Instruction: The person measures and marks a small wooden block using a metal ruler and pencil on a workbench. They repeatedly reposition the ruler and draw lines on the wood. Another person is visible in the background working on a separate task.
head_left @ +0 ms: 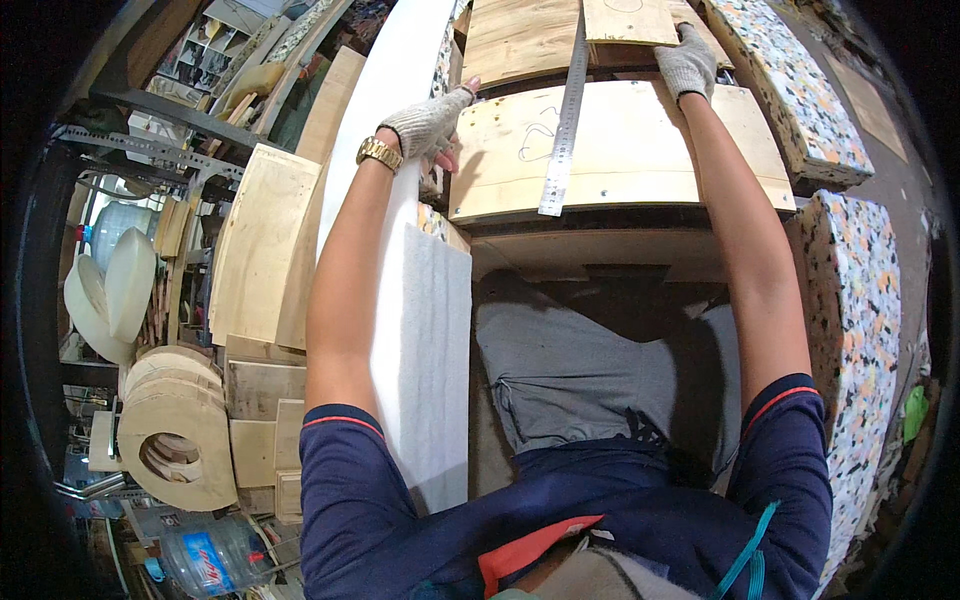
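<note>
My left hand (433,126), in a fingerless knit glove, rests with fingers spread at the edge of the white foam sheet (367,150), beside a plywood panel (637,150). Farther off, my right hand (686,66), in a similar glove, touches the right edge of a small plywood board (630,22). Its fingers are partly hidden, so whether it grips the board is unclear. A steel ruler (568,127) lies lengthwise across the panel, which bears pencil marks and a drawn line. Another plywood panel (517,37) lies beyond.
Speckled rebonded foam blocks (859,300) line the right side. At left, a rack holds plywood sheets (262,247), ring-shaped wood pieces (176,435) and a large plastic water bottle (214,559). The panel's near edge overhangs a dark cavity before my legs.
</note>
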Action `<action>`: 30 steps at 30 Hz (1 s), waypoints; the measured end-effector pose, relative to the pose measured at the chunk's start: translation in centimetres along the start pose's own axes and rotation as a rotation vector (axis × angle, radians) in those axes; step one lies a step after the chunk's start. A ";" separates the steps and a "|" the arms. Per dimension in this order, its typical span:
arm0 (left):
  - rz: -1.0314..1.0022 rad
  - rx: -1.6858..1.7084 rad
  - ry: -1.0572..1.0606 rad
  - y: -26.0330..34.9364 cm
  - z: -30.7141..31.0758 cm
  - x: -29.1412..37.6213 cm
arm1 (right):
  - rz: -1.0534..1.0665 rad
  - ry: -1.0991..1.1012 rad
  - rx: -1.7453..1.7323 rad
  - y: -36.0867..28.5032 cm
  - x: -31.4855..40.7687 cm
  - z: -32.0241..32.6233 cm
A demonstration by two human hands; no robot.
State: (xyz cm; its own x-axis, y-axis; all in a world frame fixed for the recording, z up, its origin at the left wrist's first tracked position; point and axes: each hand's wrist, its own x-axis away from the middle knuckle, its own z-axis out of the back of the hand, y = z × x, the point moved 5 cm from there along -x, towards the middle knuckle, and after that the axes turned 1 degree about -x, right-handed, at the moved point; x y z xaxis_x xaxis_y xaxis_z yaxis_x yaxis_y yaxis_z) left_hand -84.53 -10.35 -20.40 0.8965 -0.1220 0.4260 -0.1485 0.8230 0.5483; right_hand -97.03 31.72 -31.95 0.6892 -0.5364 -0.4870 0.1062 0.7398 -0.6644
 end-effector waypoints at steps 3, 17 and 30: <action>0.021 0.006 -0.026 -0.9 0.4 -0.6 | -0.001 -0.014 0.023 -0.7 0.1 0.0; 0.009 -0.012 0.001 -0.8 0.1 -0.5 | -0.046 -0.059 -0.014 -2.2 1.4 1.6; 0.081 -0.031 -0.007 -1.0 -0.2 -0.8 | -0.083 -0.097 -0.021 -2.8 1.6 3.0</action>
State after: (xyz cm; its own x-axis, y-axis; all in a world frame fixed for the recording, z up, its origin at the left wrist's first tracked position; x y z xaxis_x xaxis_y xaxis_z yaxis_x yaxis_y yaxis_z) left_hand -85.02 -10.92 -21.44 0.8791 -0.0581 0.4731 -0.2075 0.8469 0.4897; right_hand -94.06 30.06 -29.14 0.7450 -0.5526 -0.3737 0.1509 0.6853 -0.7125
